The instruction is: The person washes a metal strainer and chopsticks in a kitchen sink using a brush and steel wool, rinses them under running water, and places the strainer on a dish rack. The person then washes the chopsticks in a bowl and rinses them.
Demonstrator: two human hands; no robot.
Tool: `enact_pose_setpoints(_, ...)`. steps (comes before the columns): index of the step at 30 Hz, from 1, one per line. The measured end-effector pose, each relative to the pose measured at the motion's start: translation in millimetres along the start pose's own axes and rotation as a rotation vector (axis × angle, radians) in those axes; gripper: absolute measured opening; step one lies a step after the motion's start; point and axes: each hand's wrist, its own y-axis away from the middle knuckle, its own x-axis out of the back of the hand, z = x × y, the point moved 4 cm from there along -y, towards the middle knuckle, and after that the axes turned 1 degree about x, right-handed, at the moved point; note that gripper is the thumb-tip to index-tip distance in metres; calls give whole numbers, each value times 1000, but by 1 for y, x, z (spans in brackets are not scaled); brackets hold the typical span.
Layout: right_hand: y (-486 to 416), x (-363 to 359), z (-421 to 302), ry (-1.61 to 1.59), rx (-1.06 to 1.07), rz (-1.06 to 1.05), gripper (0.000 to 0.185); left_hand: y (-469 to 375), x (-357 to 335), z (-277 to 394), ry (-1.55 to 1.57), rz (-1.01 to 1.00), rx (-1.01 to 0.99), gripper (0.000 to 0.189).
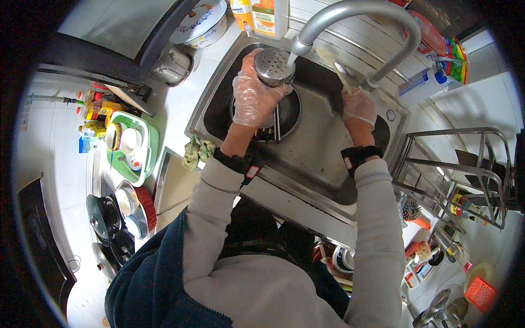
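My left hand [255,100], in a clear plastic glove, grips a metal cylinder with a perforated base [272,64], probably a utensil holder. Its holed end faces up beside the mouth of the faucet [303,43], where water runs down. Below this hand a dark round pan [293,117] rests in the left part of the steel sink [316,143]. A pair of chopsticks [277,123] and some small dark pieces lie in it, partly hidden by my hand. Also gloved, my right hand [359,108] holds a cream-coloured brush [335,69] by its handle near the sink's right side.
A wire rack [455,166] stands close on the right. Left of the sink are a crumpled cloth [197,151] and a green basket [152,141] with bowls. Bottles [268,18] and a lidded enamel pot [205,30] stand behind; the faucet arches over the basin.
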Motion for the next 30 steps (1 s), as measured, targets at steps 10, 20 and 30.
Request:
enact_pose_setpoints(10,36,83,-22,-109,-18,-49,31,-1,11,-9,-213,-28,12,85)
enact_pose_setpoints(20,89,120,-68,-574,32,-37,31,9,-4,-18,-323,-46,-143,81)
enact_pose_setpoints(30,102,99,-80,-564,-74,-184,31,8,3,-23,-389,-3,-175,73)
